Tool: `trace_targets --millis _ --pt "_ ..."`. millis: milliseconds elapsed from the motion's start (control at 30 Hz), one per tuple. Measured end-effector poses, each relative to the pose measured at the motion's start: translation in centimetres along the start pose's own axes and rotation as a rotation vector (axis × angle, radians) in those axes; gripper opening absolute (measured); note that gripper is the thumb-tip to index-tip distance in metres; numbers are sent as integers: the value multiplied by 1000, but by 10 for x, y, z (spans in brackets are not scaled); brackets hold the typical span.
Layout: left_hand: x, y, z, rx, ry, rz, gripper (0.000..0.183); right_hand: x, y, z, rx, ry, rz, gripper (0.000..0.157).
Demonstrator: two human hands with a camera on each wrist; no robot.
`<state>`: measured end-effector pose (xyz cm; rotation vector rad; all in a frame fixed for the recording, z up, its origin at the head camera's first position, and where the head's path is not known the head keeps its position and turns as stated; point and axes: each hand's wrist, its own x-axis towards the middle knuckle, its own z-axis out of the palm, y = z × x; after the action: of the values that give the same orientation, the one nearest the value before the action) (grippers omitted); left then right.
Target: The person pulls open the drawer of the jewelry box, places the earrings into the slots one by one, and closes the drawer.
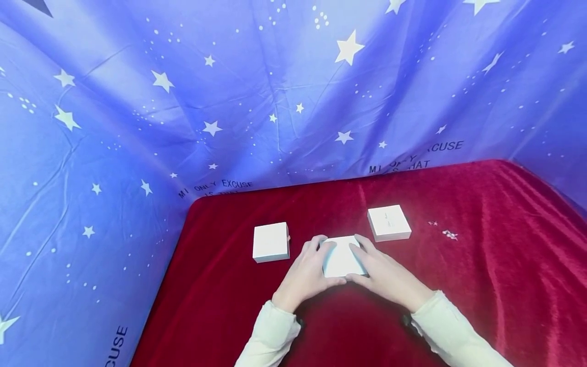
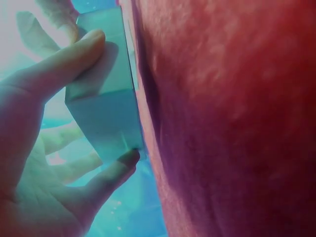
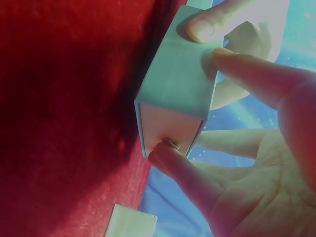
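Our left hand (image 1: 312, 267) curls round one side of a small white box (image 1: 344, 259), and our right hand (image 1: 387, 272) grips it from the other side, so the box sits between both sets of fingers. Its top shows between our hands, in front of us on the red cloth (image 1: 220, 316); we cannot tell whether its underside touches the cloth. Our thumbs come close together along its near edge.

Just beyond our left hand, a second box (image 1: 270, 240) lies with a strip of cloth between it and the fingers. Past our right hand and farther back, a third box (image 1: 389, 223) lies near the fingertips, so room is tighter on the far side. Cloth stretches wide to the right, where small shiny pieces (image 1: 449, 235) lie well apart from our hand, and toward us between our sleeves (image 1: 275, 331). The table's far edge runs behind the boxes, against a blue starry curtain (image 1: 284, 102).

The right wrist view shows what the head view hides: a pale end panel (image 3: 165, 123) framed by the box's edges, with a small tab (image 3: 171, 143) beside our fingertip. The left wrist view shows the opposite end, plain, with a fingertip at its corner. Only the head view shows print on the third box.
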<state>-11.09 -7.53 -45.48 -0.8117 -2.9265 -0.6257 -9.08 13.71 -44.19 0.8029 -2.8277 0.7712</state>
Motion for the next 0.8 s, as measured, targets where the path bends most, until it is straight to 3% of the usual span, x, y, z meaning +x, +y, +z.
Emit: trace_targets --millis 333,800 --pt "-11 5 0 37 -34 13 79 -11 -6 6 -12 1 8 69" --pt "-9 3 -1 34 -52 22 74 -9 -9 8 -25 31 15 66"
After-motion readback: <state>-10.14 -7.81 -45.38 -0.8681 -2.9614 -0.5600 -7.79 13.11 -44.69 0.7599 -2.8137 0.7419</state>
